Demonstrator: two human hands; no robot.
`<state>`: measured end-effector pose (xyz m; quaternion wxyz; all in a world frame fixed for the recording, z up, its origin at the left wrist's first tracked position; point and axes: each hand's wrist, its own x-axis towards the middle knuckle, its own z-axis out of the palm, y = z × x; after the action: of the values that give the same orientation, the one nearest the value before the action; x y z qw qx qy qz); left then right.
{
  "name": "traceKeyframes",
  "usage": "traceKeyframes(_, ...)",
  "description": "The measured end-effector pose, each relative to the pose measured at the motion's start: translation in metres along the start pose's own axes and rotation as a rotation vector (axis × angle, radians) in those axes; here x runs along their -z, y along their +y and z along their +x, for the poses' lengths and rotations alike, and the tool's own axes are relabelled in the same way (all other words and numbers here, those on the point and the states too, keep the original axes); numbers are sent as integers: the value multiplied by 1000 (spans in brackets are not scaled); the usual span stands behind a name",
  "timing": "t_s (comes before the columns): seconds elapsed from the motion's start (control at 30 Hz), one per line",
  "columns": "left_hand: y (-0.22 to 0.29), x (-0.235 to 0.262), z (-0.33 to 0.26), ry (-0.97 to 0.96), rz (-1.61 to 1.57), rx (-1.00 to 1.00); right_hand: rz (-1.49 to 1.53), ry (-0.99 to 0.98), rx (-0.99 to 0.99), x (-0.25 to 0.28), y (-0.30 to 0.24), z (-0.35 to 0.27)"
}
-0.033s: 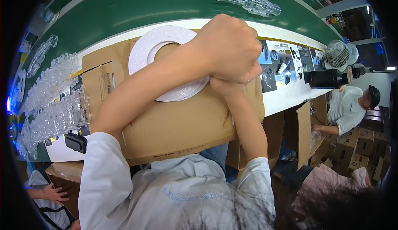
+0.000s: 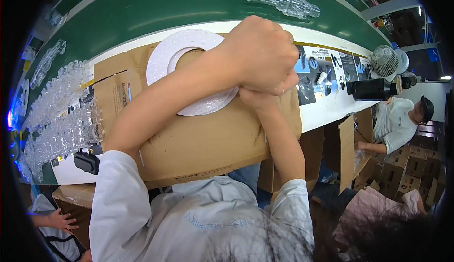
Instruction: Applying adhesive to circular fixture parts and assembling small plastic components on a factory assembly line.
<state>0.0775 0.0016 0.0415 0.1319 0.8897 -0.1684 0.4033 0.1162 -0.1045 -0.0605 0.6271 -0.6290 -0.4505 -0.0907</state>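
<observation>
My left hand (image 2: 262,54) is closed in a fist, its forearm crossing over a white speckled ring (image 2: 160,63) with a raised inner rim. Directly below that fist is my right hand (image 2: 258,97), mostly covered by it, so its fingers are hidden. The two hands touch. Whatever the left fingers may be closed around cannot be made out. The ring lies flat on a brown cardboard sheet (image 2: 203,141) in front of me, and part of it is hidden by my left forearm.
Many clear plastic pieces (image 2: 61,120) are heaped at the left, near a black case (image 2: 86,163). Another clear piece (image 2: 283,2) lies on the green surface (image 2: 189,4). At right are a black cylinder (image 2: 371,89), a fan (image 2: 384,60), an open carton (image 2: 346,153) and a co-worker (image 2: 397,125).
</observation>
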Motion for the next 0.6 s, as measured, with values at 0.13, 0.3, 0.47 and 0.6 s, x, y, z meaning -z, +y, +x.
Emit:
traceKeyframes(0.13,-1,0,-3,-24,17,7,-36,-9,84,-2,-5,6)
traceKeyframes(0.3,-2,2,0,-56,20,8,-109,-14,74,-1,-2,3)
traceKeyframes(0.47,-3,-1,0,-57,10,5,-15,-6,-34,-1,2,1)
traceKeyframes(0.6,-1,-2,2,-16,-10,0,-65,-21,22,0,6,0)
